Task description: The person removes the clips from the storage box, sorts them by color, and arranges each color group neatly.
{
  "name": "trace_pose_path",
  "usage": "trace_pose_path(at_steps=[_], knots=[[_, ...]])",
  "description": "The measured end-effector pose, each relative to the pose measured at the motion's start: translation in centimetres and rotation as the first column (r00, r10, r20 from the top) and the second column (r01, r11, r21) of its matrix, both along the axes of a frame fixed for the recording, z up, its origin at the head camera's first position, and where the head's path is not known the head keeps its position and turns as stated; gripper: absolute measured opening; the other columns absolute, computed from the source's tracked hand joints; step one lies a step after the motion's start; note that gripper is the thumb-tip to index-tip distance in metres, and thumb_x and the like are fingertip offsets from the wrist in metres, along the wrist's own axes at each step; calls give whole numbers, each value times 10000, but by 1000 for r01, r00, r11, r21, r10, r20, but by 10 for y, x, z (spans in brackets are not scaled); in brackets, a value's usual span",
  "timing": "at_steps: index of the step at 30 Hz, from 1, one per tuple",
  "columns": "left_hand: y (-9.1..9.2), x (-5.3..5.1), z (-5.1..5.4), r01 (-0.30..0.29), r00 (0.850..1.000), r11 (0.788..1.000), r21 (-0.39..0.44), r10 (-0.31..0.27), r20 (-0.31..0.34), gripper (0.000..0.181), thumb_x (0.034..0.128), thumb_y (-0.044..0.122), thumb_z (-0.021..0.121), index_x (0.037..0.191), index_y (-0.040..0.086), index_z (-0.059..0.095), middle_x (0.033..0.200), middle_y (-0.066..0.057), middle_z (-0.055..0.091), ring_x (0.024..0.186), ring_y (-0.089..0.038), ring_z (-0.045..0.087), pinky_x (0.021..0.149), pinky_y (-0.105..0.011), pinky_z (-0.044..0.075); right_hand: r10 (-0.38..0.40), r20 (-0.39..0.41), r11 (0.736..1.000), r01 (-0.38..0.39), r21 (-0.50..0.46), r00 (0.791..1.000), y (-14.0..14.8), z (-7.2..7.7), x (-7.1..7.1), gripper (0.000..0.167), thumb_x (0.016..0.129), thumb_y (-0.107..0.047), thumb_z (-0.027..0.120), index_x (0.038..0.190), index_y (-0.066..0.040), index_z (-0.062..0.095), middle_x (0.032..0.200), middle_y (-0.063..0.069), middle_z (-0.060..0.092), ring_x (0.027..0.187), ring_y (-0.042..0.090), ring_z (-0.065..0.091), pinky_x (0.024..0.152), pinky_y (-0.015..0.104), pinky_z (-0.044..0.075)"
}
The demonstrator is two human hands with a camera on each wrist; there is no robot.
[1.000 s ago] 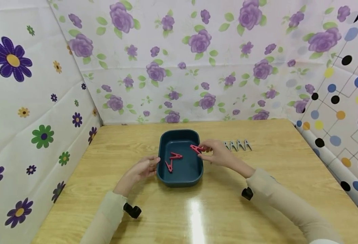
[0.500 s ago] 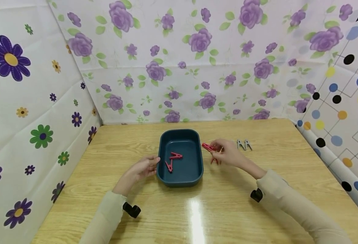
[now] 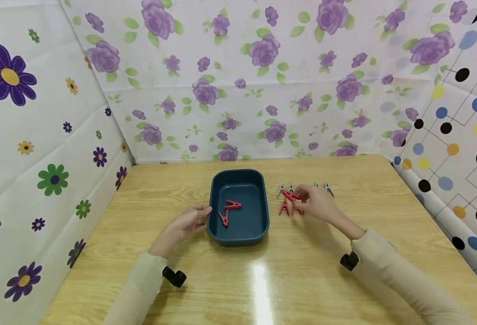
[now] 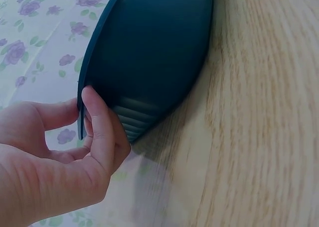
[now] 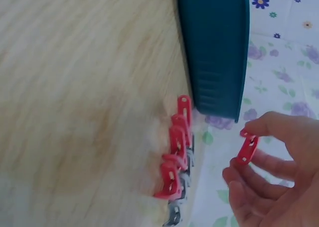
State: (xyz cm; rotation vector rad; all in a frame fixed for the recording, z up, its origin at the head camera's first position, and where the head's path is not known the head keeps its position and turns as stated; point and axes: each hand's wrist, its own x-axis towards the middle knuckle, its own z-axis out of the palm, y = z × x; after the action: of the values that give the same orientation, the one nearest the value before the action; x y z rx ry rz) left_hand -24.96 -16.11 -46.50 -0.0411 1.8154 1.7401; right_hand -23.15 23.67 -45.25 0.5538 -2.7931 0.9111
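Observation:
My left hand (image 3: 187,221) grips the left rim of a dark teal plastic tray (image 3: 238,240); in the left wrist view, its thumb and fingers (image 4: 102,132) pinch the wall. Inside the tray lie two red clothespins, one clothespin (image 3: 233,205) above the other clothespin (image 3: 224,220). To the right of the tray, my right hand (image 3: 315,203) pinches a red clothespin (image 5: 247,149) in the air. Below it stand more red clothespins (image 3: 284,208), partly hidden by that hand in the head view. The right wrist view shows them lined up in a row (image 5: 178,142).
Grey clothespins stand in a row behind the red ones, some (image 3: 281,190) left of my right hand and others (image 3: 329,189) to its right. The wooden table (image 3: 206,289) ends at a flowered cloth wall (image 3: 238,113), with patterned cloth on both sides.
My right hand has moved right with the red clothespin, from the tray's right rim to above the standing red ones. My left hand stays on the rim. The head view has shifted slightly.

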Motion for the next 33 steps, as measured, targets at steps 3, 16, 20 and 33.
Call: trace_pose_path(at_steps=[3, 16, 20, 33], knots=[[1, -3, 2, 10, 1000, 1000, 0, -10, -1, 378, 1036, 216, 457, 1302, -52, 428, 885, 7, 604, 719, -88, 550, 654, -201, 487, -37, 31, 999, 37, 9, 999, 9, -1, 4, 201, 836, -126, 735, 1003, -27, 683, 889, 114, 702, 789, 224, 645, 706, 401, 537], [-1, -2, -6, 11, 1000, 1000, 11, -11, -10, 329, 1030, 232, 476, 1227, -32, 480, 842, 15, 607, 699, -87, 555, 649, -201, 487, -187, 171, 982, 177, 71, 967, 27, -15, 5, 225, 847, -190, 735, 977, -11, 693, 860, 125, 704, 719, 188, 640, 619, 328, 515], [-1, -4, -6, -2, 1000, 1000, 28, 2, -16, 257, 1028, 226, 482, 1146, 1, 519, 814, 24, 626, 677, -83, 563, 639, -203, 487, -237, 200, 970, 222, 95, 951, 31, -13, 5, 192, 844, -205, 729, 854, -21, 677, 746, 88, 673, 590, 148, 568, 522, 286, 448], [0, -2, -2, -15, 1000, 1000, 14, 15, 19, 449, 1026, 233, 484, 1380, -31, 399, 942, 22, 637, 766, -81, 594, 684, -204, 515, -327, 270, 939, 278, 205, 906, 42, -16, 8, 517, 856, -283, 720, 485, -183, 375, 435, -93, 250, 414, 64, 198, 403, 207, 180]])
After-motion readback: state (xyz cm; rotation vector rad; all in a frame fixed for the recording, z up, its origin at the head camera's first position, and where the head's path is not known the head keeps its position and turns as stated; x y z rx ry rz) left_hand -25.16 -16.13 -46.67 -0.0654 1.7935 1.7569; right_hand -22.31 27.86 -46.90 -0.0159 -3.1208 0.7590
